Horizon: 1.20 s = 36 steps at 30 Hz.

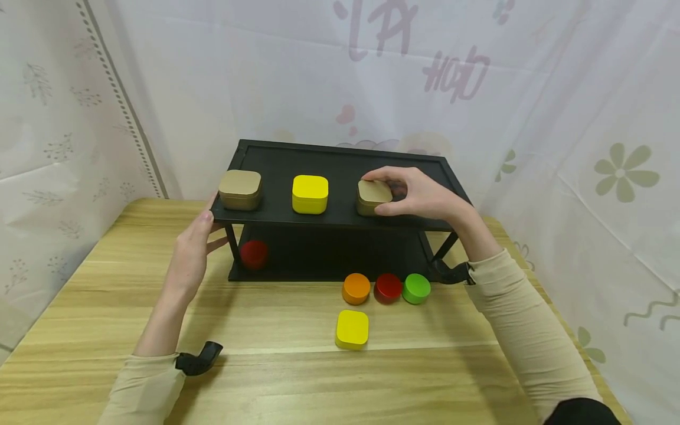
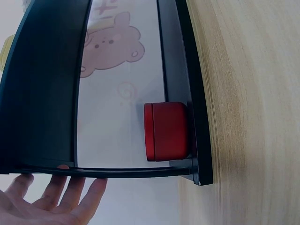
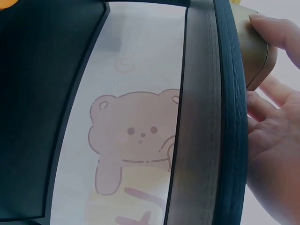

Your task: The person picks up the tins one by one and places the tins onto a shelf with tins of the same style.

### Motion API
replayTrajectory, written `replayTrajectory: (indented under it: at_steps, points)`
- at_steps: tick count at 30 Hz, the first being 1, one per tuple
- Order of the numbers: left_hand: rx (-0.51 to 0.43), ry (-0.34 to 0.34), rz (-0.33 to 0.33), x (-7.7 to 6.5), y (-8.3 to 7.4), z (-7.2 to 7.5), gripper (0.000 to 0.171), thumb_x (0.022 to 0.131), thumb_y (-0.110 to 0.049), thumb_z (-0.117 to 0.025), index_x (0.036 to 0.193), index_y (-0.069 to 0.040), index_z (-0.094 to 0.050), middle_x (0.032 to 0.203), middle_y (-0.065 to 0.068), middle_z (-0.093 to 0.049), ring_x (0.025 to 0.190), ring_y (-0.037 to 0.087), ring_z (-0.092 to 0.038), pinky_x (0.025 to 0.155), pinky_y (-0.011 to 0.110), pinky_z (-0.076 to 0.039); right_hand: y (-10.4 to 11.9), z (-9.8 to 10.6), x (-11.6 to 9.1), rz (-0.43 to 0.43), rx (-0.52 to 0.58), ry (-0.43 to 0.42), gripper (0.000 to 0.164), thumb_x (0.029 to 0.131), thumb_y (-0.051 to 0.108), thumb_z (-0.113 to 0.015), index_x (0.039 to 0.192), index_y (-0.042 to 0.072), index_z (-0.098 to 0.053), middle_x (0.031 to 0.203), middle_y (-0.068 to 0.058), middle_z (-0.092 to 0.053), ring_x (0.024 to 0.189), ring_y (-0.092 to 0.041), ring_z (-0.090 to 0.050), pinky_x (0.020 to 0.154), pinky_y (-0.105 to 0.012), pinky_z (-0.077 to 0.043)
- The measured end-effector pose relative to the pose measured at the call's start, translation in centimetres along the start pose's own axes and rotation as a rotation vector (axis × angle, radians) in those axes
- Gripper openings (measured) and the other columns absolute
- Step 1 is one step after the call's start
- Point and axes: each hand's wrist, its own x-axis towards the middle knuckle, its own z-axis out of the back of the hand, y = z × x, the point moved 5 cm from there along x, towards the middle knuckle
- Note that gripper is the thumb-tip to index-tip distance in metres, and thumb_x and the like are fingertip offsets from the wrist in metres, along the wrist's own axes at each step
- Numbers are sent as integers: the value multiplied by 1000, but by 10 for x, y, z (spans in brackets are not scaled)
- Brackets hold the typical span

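Note:
A black two-tier shelf (image 1: 340, 154) stands on the wooden table. My right hand (image 1: 419, 193) pinches a gold square tin (image 1: 373, 197) between thumb and fingers, at the right part of the top tier. In the right wrist view, the same tin (image 3: 254, 47) shows above the shelf's edge. My left hand (image 1: 190, 254) holds the shelf's left end, thumb at the top front corner; its fingers (image 2: 70, 199) reach the side bar in the left wrist view. Also on the top tier are another gold tin (image 1: 240, 190) at the left and a yellow square tin (image 1: 310, 195).
A red round tin (image 1: 254, 254) sits on the lower tier's left end. Before the shelf lie orange (image 1: 356, 288), red (image 1: 388, 288) and green (image 1: 417, 288) round tins. Nearer is a yellow square tin (image 1: 352, 329). A printed white curtain (image 1: 297, 77) hangs behind.

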Motion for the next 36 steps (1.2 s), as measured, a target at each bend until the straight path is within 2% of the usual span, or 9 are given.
replayTrajectory:
  at_steps: [11,28,32,36]
  points:
    - [-4,3,-4,0,-1,0,49,112,-50,-24,159,-41,-31,169,-6,-33,125,-2,-51,93,10,-52,0,0,-1,2,-6,-2,61,90,15,-79,146,16,-56,141,-3,-60,115,-20,-58,103,-36,-53]
    - [1,1,-6,0,-1,0,51,111,-51,-23,160,-40,-29,169,-1,-34,123,-3,-52,93,9,-52,-2,-1,-1,11,21,2,62,91,12,-78,148,15,-54,144,-3,-57,115,-19,-57,98,-21,-53]
    - [2,0,3,-1,-1,-1,51,111,-52,-23,160,-39,-29,169,-2,-33,123,-3,-52,93,9,-52,-3,-1,-2,13,31,2,68,90,12,-79,152,15,-50,147,-3,-56,118,-19,-59,102,-26,-53]
    - [5,0,10,0,0,-1,51,111,-52,-24,160,-39,-29,169,-4,-33,123,-3,-52,93,9,-52,-2,-1,-3,10,36,-6,74,89,13,-80,155,19,-46,147,-3,-57,123,-19,-60,108,-36,-53]
